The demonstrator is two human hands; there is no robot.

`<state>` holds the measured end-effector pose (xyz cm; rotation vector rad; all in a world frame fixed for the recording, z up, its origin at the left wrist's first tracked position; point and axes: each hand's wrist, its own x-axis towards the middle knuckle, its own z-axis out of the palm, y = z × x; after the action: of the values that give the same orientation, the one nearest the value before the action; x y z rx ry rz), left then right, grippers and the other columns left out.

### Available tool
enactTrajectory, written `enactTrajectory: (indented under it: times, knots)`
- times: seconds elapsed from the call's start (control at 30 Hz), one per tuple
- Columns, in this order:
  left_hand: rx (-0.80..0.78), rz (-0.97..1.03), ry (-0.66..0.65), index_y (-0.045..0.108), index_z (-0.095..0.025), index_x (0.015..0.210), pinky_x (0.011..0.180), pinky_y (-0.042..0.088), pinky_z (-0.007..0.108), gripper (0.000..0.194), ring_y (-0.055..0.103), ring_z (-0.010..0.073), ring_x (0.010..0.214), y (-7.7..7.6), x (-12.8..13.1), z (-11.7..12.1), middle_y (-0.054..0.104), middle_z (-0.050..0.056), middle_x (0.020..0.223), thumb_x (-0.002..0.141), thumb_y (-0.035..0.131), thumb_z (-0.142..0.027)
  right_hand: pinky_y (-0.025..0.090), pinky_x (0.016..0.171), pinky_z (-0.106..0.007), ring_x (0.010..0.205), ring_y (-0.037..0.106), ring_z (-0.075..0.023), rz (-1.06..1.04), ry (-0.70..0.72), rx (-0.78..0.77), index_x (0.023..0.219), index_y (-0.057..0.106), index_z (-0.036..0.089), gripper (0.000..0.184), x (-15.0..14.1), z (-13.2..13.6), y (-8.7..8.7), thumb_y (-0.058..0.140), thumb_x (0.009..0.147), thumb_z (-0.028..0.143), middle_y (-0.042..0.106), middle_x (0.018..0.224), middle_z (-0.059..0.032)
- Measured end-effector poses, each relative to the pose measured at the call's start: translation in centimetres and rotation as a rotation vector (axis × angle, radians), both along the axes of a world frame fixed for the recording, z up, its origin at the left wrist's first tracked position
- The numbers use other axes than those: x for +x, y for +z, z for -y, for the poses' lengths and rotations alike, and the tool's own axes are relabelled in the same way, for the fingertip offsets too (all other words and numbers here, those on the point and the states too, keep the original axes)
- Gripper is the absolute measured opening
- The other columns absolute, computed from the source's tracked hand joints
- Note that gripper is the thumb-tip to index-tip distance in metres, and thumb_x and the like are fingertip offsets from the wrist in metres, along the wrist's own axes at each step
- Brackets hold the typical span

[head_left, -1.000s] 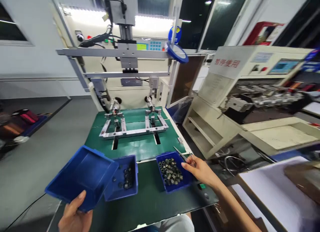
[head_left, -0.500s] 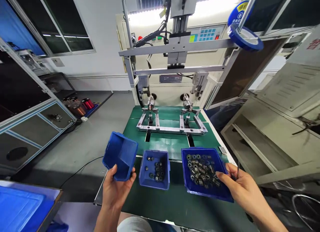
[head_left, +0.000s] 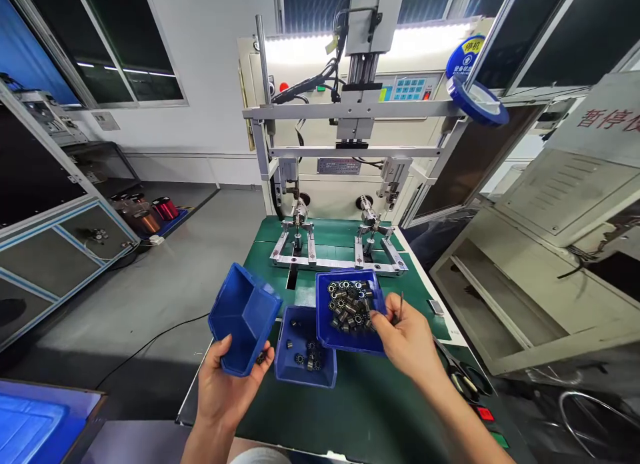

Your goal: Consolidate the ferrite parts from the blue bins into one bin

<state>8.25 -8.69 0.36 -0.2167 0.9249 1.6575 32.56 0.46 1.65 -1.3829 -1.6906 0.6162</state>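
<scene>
My left hand point(head_left: 225, 387) grips an empty blue tray point(head_left: 245, 317), tilted, at the left edge of the green bench point(head_left: 370, 404). My right hand point(head_left: 407, 337) holds a second blue tray point(head_left: 327, 334) full of small dark metal rings, lifted above the bench, and also pinches thin tweezers point(head_left: 401, 305). Between the two lies a third blue tray point(head_left: 285, 367) with a few rings in it, partly overlapped by the lifted tray.
A winding machine with a metal fixture frame point(head_left: 340, 254) stands at the back of the bench. A blue tape roll point(head_left: 475, 94) hangs upper right. Scissors point(head_left: 463, 377) and buttons lie at the right edge. A beige machine point(head_left: 545, 237) is on the right, copper spools point(head_left: 150, 211) are on the left.
My right hand has lifted the full tray off the bench and carried it left, over the edge of the middle tray. The left hand's tray stays about where it was.
</scene>
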Motion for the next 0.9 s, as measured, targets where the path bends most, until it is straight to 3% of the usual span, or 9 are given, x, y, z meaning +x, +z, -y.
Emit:
enactTrajectory:
  times: [0.23,0.5,0.9]
  knots:
    - [0.097,-0.063,0.005,0.066,-0.017,0.086,0.068,0.057,0.044,0.018,0.064,0.0223,0.071,-0.8,1.7,-1.6,0.069,0.005,0.077,0.07,0.061,-0.024,0.026,0.044,-0.023,0.041,0.03,-0.0096,0.238,0.05,0.232,0.06,0.023,0.025,0.023,-3.9,0.1,-0.4,0.041,0.075,0.026,0.029,0.048,0.0082]
    - [0.137,-0.104,0.167,0.067,-0.02,0.083,0.069,0.057,0.039,0.017,0.064,0.0194,0.071,-1.6,2.9,-2.4,0.068,0.002,0.071,0.068,0.063,-0.026,0.025,0.044,-0.023,0.04,0.037,-0.0111,0.516,0.075,0.467,0.064,0.029,0.025,0.015,-5.8,0.7,-1.7,0.038,0.072,0.016,0.037,0.049,0.0067]
    - [0.166,-0.046,0.216,0.067,-0.018,0.08,0.065,0.056,0.039,0.023,0.063,0.0191,0.062,-2.1,2.8,-2.3,0.069,0.002,0.068,0.061,0.07,-0.03,0.029,0.046,-0.024,0.045,0.043,-0.0122,0.604,0.051,0.765,0.063,0.039,0.023,0.019,-6.6,2.1,-2.8,0.041,0.075,0.008,0.046,0.053,0.004]
